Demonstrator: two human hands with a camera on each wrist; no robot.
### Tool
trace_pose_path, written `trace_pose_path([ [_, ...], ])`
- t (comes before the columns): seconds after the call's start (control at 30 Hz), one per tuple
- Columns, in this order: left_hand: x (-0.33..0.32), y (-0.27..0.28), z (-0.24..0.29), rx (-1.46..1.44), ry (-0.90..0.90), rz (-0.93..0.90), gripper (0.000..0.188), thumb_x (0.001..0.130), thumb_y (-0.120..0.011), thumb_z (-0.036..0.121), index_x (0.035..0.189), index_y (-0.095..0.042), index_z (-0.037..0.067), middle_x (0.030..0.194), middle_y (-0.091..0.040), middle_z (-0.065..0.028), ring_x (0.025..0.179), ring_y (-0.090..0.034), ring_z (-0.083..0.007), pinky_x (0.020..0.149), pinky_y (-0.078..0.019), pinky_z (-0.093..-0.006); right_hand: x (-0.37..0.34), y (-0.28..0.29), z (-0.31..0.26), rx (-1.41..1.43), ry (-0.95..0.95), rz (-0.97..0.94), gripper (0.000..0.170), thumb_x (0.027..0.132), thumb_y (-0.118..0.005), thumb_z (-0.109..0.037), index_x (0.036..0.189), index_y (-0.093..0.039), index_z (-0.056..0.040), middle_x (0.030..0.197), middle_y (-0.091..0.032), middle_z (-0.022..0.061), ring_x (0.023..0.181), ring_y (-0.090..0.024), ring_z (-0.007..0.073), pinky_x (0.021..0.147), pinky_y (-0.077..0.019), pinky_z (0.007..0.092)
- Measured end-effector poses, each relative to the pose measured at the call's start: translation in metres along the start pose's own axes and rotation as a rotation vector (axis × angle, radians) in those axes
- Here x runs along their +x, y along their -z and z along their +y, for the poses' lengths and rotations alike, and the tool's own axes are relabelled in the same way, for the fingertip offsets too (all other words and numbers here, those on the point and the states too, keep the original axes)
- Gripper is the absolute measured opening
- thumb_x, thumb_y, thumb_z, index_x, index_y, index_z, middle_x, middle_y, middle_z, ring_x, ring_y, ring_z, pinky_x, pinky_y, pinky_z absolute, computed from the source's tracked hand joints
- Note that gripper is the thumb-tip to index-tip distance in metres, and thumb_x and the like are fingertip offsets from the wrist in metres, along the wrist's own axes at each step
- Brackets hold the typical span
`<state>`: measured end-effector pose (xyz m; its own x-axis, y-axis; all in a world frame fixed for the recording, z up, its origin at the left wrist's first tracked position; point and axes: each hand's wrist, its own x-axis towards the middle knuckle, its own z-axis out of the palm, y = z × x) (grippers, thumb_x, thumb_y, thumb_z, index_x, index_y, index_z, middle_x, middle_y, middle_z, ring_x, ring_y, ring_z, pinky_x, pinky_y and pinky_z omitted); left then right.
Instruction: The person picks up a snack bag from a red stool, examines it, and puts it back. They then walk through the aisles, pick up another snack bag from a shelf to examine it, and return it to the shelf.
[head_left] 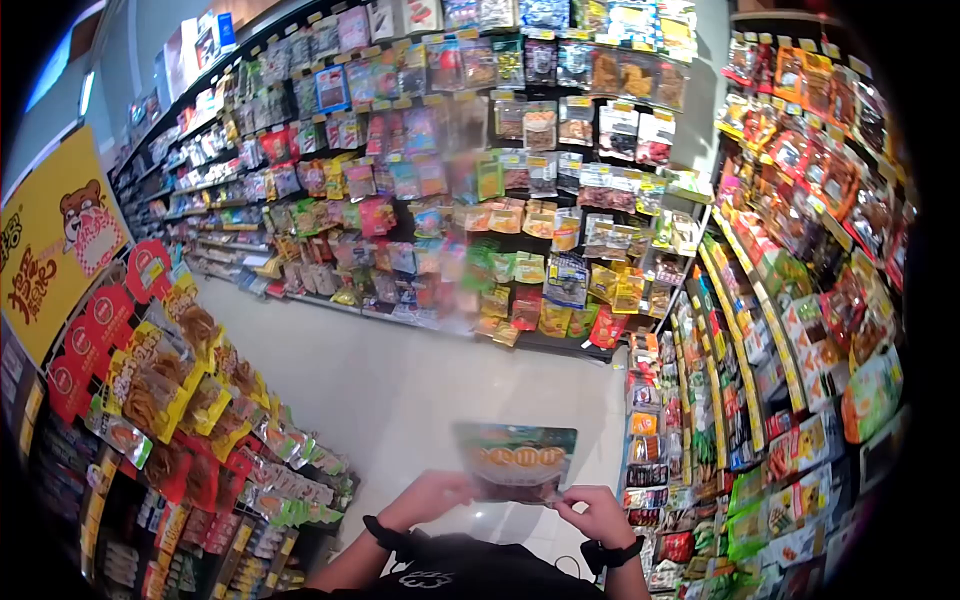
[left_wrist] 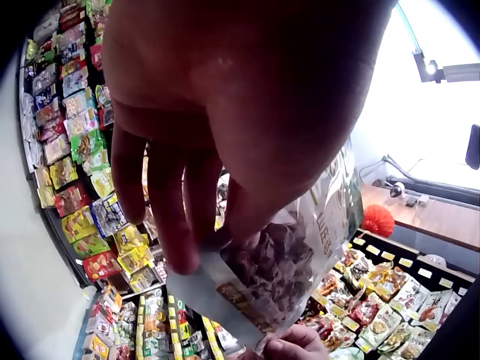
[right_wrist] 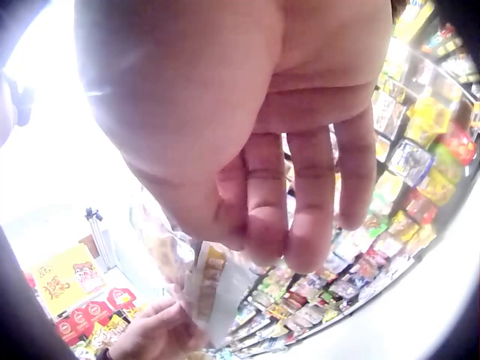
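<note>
Between my two hands is a snack bag [head_left: 522,450] with a dark green top edge and large orange-and-white lettering. Through its clear window, the left wrist view shows dark brown chunky pieces [left_wrist: 274,259]. My left hand [head_left: 445,496] pinches one side edge of the bag with thumb and fingers. At the opposite side, my right hand [head_left: 597,514] pinches a lower corner between thumb and forefinger. In the right wrist view the other fingers [right_wrist: 307,225] of that hand extend loosely past the bag. Both wrists wear black bands.
Wall racks [head_left: 540,190] full of hanging snack packets stand ahead beyond a pale floor [head_left: 330,360]. More shelves [head_left: 790,300] rise close on the right. A low display [head_left: 190,400] of yellow packets, beside a yellow sign [head_left: 60,240], stands near on the left.
</note>
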<state>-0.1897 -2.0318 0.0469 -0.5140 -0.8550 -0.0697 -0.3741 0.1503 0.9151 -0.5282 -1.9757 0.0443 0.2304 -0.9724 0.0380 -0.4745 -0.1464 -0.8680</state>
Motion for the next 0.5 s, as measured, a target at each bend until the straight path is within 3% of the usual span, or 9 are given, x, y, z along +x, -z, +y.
trace_pose_path([
  [0.07,0.004,0.006,-0.006,-0.118,0.109,0.088,0.023,0.106,-0.069,0.021,0.112,-0.077,0.000,0.088,-0.077,-0.0062,0.082,-0.072,-0.0116,0.077,-0.0555,-0.0287,0.027,0.001,-0.001,0.043,0.088,-0.056,0.016,0.095,-0.075,-0.016,0.097,-0.076,-0.0003,0.082,-0.072,0.0116,0.071,-0.068,0.0236,0.067,-0.0544,0.0328],
  [0.17,0.012,0.014,-0.035,-0.240,0.112,0.173,0.024,0.108,-0.067,0.020,0.117,-0.074,-0.001,0.090,-0.076,-0.0046,0.083,-0.072,-0.0118,0.079,-0.0564,-0.0282,0.067,0.003,-0.017,0.086,0.173,-0.159,0.012,0.095,-0.074,-0.012,0.099,-0.076,-0.0012,0.083,-0.071,0.0113,0.074,-0.068,0.0245,0.070,-0.0543,0.0336],
  [0.27,0.030,0.020,-0.070,-0.323,0.140,0.206,0.024,0.109,-0.065,0.019,0.119,-0.072,-0.002,0.095,-0.076,-0.0044,0.086,-0.073,-0.0121,0.083,-0.0574,-0.0290,0.106,-0.001,-0.015,0.047,0.278,-0.237,0.011,0.095,-0.073,-0.011,0.101,-0.075,-0.0017,0.084,-0.070,0.0126,0.074,-0.067,0.0301,0.072,-0.0546,0.0352],
  [0.5,0.105,0.048,-0.110,-0.372,0.187,0.233,0.026,0.110,-0.064,0.019,0.121,-0.071,-0.003,0.099,-0.076,-0.0050,0.095,-0.072,-0.0127,0.091,-0.0564,-0.0310,0.198,0.010,0.012,-0.043,0.219,-0.299,0.012,0.096,-0.073,-0.013,0.098,-0.074,-0.0007,0.085,-0.070,0.0134,0.076,-0.068,0.0315,0.071,-0.0549,0.0359],
])
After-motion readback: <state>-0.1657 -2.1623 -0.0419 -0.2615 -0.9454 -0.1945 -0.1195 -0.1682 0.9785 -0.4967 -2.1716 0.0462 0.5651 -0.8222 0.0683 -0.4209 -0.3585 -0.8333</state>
